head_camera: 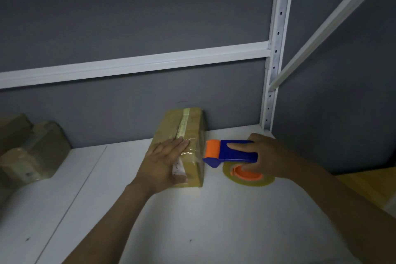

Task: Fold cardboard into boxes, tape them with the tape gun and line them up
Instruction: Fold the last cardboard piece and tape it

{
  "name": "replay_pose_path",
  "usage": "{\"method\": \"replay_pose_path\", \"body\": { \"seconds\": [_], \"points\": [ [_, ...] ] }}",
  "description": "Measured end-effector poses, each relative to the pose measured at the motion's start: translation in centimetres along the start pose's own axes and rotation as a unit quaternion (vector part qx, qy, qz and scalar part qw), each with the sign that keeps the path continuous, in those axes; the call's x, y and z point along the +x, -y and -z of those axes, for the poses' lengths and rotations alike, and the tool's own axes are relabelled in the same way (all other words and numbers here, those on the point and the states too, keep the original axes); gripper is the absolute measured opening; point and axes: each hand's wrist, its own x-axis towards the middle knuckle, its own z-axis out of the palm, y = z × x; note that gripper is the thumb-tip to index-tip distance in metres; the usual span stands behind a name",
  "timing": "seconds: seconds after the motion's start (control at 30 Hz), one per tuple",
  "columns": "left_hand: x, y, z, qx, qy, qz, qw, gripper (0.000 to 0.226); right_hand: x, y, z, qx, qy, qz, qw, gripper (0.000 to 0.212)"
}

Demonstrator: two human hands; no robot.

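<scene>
Head view: the left hand (165, 164) lies flat, fingers straight and together, pressing on the near end of a closed cardboard box (171, 126). A strip of tape (184, 122) runs lengthwise under the fingertips and away from them towards the grey wall (128, 17). Just right of that hand, the right hand (267, 154) grips the blue tape gun (233, 152), index finger laid along its body. The gun's orange roller end sits just beside the box's right edge (whether it touches, I cannot tell). The clear tape roll (248, 180) rests on the white worktop (192, 221) below the right hand. Well to the left of the left hand sit more taped boxes (32, 152); beyond the right hand rises a white metal upright (276, 49).
</scene>
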Motion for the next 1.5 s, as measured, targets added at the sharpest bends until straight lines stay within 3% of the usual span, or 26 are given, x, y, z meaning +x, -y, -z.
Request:
{"method": "replay_pose_path", "body": {
  "seconds": [0.27,0.43,0.67,0.77,0.93,1.1,1.17,1.27,1.37,1.43,1.5],
  "points": [
    [0.5,-0.1,-0.2,0.018,0.036,0.015,0.999,0.106,-1.2,0.4,-1.5,-0.152,-0.012,0.037,0.988,0.071],
    [0.1,-0.6,-0.2,0.033,0.042,0.029,0.998,0.108,-1.0,2.8,-6.1,-0.003,-0.019,-0.026,0.999,0.073],
    [0.9,-1.5,0.4,0.035,0.061,0.046,0.996,0.112,-1.1,3.8,-7.1,0.023,-0.059,-0.071,0.995,0.068],
    [1.0,-1.7,0.6,0.042,0.07,0.049,0.995,0.114,-1.3,4.1,-6.7,0.106,-0.055,-0.105,0.987,0.064],
    [0.2,-1.4,0.4,0.04,0.073,0.051,0.995,0.109,-1.8,2.0,-7.1,0.279,-0.068,-0.17,0.942,0.066],
    [0.3,-1.8,0.0,-0.002,0.036,0.065,0.997,0.109,-1.6,-1.4,-8.2,0.479,-0.112,-0.246,0.835,0.047],
    [0.6,-2.6,0.4,-0.046,0.012,0.089,0.995,0.106,-1.2,-2.7,-8.3,0.501,-0.106,-0.265,0.817,0.035],
    [1.0,-2.9,1.4,-0.142,-0.014,0.114,0.983,0.081,-0.7,-4.4,-8.5,0.464,-0.068,-0.291,0.834,0.017],
    [1.0,-1.8,2.5,-0.183,-0.039,0.116,0.975,0.057,0.6,-4.5,-8.7,0.258,-0.091,-0.312,0.91,0.022],
    [1.0,-0.4,2.6,-0.152,-0.04,0.116,0.981,0.072,2.1,-2.2,-8.7,0.165,-0.177,-0.252,0.937,0.034],
    [0.8,0.7,2.2,-0.126,-0.003,0.141,0.982,0.085,3.8,1.8,-8.1,0.257,-0.195,-0.184,0.928,0.045]
  ]
}}
